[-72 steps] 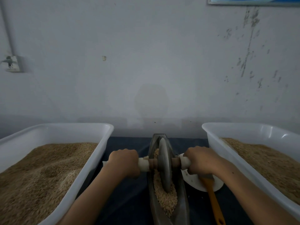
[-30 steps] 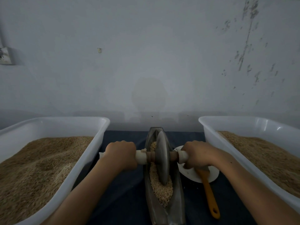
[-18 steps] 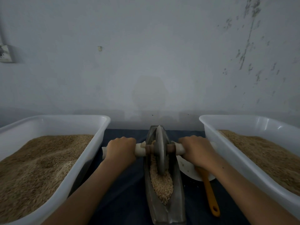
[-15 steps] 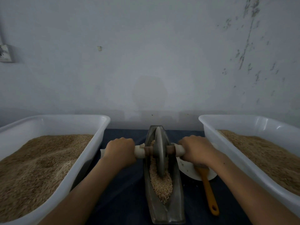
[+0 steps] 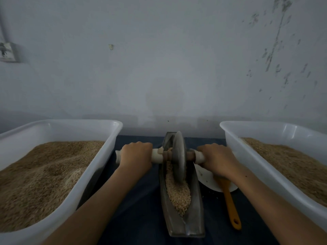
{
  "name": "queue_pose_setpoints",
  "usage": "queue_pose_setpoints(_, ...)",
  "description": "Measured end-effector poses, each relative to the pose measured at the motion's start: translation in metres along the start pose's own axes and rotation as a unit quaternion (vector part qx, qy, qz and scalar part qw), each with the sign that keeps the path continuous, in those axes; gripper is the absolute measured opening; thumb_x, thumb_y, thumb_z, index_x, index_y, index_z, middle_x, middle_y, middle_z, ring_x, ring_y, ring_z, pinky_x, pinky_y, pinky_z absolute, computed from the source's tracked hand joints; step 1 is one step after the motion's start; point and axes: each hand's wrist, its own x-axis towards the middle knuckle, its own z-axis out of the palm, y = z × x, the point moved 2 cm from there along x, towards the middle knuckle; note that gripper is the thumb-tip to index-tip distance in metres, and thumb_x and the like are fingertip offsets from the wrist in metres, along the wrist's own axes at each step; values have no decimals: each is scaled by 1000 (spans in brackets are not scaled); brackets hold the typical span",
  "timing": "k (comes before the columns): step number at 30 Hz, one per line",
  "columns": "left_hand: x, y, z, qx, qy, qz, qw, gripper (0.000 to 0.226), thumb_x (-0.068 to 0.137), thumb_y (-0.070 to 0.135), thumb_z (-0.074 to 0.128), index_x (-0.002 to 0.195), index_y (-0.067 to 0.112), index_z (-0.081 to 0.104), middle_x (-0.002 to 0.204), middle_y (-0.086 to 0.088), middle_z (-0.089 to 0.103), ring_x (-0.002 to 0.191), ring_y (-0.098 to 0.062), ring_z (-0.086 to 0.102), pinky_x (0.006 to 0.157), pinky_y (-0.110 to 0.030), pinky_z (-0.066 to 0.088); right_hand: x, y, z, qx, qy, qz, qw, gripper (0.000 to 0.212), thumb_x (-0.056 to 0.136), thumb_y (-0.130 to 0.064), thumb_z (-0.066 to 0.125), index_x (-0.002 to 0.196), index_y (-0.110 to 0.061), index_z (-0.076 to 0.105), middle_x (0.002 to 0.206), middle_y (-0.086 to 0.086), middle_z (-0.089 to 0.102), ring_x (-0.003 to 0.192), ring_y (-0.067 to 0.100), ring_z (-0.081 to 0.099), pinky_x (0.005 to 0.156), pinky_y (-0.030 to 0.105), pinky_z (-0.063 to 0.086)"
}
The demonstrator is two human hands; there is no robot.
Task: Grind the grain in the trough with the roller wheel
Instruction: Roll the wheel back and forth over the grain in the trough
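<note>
- Against a scuffed grey wall (image 5: pixel 159 59) stood our dark table (image 5: pixel 141 200).
- Our left hand (image 5: pixel 136 154) curled round the roller wheel (image 5: pixel 179 156) handle.
- That wheel sat in the trough (image 5: pixel 196 209), on the grain (image 5: pixel 178 195).
- Our right hand (image 5: pixel 216 159) gripped the other handle.

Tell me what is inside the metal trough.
The trough holds tan grain piled along its channel, with the roller wheel standing in it toward the far end. The grain beneath the wheel and the trough's floor are covered.
</note>
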Motion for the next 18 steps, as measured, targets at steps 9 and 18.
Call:
queue_pose_setpoints(9, 0, -5, -1, -4, -117, 16, 993, 30, 83, 33, 63, 107, 16, 57, 84, 2, 54, 75, -14, 49, 69, -27, 41, 0, -1, -12, -12, -151, -14, 988, 20, 80, -32, 70, 98, -26, 64, 84, -6, 62, 77, 13, 59, 63, 27, 43)
queue_pose_setpoints(18, 0, -4, 0, 7, -73, 6, 997, 24, 85, 31, 59, 105, 17, 57, 90, 2, 58, 83, -17, 57, 69, -28, 39, 1, 0, -7, -12, -114, -8, 993, 8, 83, -32, 66, 88, -26, 63, 83, -6, 64, 75, 12, 60, 60, 24, 43)
